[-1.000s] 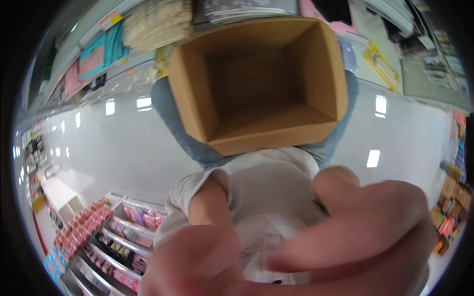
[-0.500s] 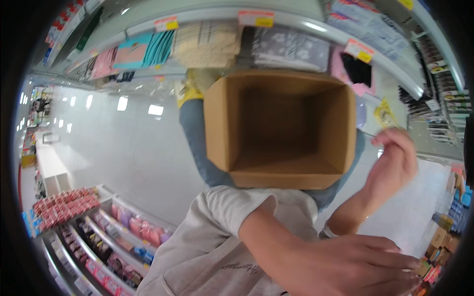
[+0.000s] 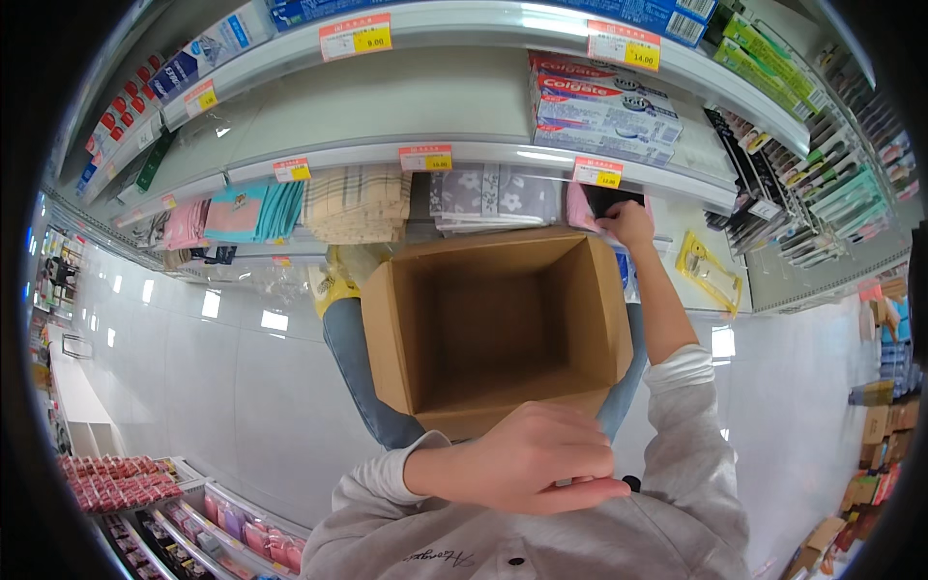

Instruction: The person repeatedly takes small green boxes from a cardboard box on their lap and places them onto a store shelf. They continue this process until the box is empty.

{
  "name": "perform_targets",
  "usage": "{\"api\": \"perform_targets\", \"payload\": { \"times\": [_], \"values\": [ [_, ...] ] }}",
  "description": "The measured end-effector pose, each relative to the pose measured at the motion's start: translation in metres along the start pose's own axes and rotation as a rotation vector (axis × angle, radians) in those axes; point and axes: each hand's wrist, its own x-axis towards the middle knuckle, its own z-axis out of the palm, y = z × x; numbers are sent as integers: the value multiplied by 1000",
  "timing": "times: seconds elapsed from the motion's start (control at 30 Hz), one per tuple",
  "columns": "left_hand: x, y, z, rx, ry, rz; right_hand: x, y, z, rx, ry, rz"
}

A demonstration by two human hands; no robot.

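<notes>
My right hand reaches into the lower shelf at the right. Its fingers close on a flat pink item with a black panel; the exact kind is unclear. My left hand is curled in front of my chest, just past the box's near edge. A ring seems to show on one of its fingers; whatever it may hold is hidden. An open cardboard box stands between my legs, with nothing visible inside.
Beside the pink item lie grey flowered cloths, beige checked cloths and turquoise packs. Toothpaste boxes stand on the shelf above. A yellow pack lies right of my arm. Racks of goods stand behind at left.
My right hand has gone from beside the box up to the shelf and onto the pink item. My left hand has moved leftward to my chest and curled. The view has shifted.
</notes>
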Motion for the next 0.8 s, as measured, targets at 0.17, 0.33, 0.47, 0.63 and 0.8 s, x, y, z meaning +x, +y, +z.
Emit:
{"api": "perform_targets", "payload": {
  "times": [0.17,0.33,0.47,0.63,0.8],
  "values": [
    [-7,-7,-11,29,-20,-111,-18,-3,31,-114,242,-164],
    [-7,-12,-19,105,69,-206,-40,11,-11,64,379,-248],
    [-25,-29,-34,33,513,-270,-132,-21,-111,682,-110,-171],
    [-23,-38,-38,124,469,-228,-252,-64,-176,1037,91,-665],
    [-10,-34,-56,-280,-131,-319,-279,-108,-171,1032,205,-840]
  ]
}}
